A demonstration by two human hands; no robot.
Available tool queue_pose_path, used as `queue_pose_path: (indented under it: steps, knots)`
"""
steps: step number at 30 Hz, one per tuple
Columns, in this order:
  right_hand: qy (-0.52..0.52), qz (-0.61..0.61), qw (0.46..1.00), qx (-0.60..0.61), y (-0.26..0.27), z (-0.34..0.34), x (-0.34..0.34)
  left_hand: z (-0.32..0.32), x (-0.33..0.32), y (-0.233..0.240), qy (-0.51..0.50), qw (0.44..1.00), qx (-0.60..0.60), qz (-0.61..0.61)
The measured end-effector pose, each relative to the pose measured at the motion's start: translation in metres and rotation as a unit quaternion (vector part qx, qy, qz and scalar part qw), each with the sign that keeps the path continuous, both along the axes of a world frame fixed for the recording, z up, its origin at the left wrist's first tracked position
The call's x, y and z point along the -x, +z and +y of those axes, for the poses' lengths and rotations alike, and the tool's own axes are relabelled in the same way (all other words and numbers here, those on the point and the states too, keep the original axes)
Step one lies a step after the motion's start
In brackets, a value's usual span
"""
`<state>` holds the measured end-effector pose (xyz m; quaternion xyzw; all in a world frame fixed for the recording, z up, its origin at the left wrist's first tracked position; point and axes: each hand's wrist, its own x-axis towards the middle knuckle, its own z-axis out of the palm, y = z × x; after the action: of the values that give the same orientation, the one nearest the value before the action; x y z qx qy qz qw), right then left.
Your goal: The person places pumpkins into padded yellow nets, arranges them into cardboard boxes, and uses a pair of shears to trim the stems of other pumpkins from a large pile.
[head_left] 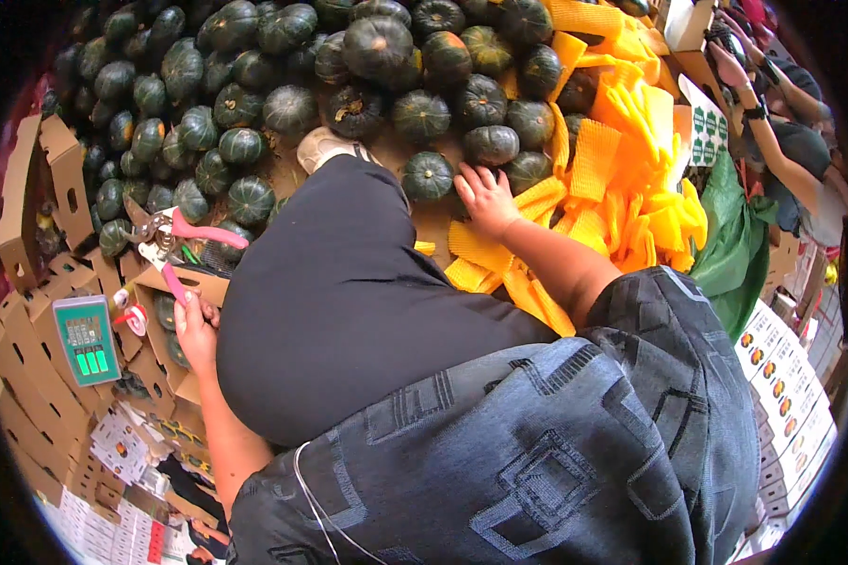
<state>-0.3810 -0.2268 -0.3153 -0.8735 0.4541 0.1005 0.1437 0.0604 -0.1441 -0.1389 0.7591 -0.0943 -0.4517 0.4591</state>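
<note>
My left hand (196, 330) grips one pink handle of a pair of pruning shears (161, 236), whose two handles are spread apart. Several dark green squashes lie just beyond the shears. My right hand (487, 201) reaches forward, palm down with the fingers apart. Its fingertips are by the lower edge of a ribbed green squash (491, 145); whether they touch it, I cannot tell. Left of that hand sits a round green squash (427, 175), its pale stem scar facing up. Yellow foam netting sleeves (477, 247) lie beneath and beside my right wrist.
A large heap of squashes (378, 49) rises in front. Loose yellow netting (629, 141) is piled at right, beside a green plastic sheet (735, 233). At left are cardboard boxes (35, 339), a green-faced digital scale display (86, 340) and a tape roll (136, 320). Another person's arm (777, 148) shows at right.
</note>
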Motion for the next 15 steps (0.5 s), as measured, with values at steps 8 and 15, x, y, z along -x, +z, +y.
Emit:
queue_pose_path:
  steps: [8, 15]
  knots:
    - [-0.052, -0.142, 0.962, -0.225, 0.027, -0.024, 0.019, -0.013, 0.025, 0.007, 0.004, 0.999, 0.010, -0.047]
    - [-0.480, -0.625, 0.248, -0.563, 0.074, -0.099, 0.039, -0.016, 0.035, 0.017, 0.005, 0.997, 0.004, -0.071]
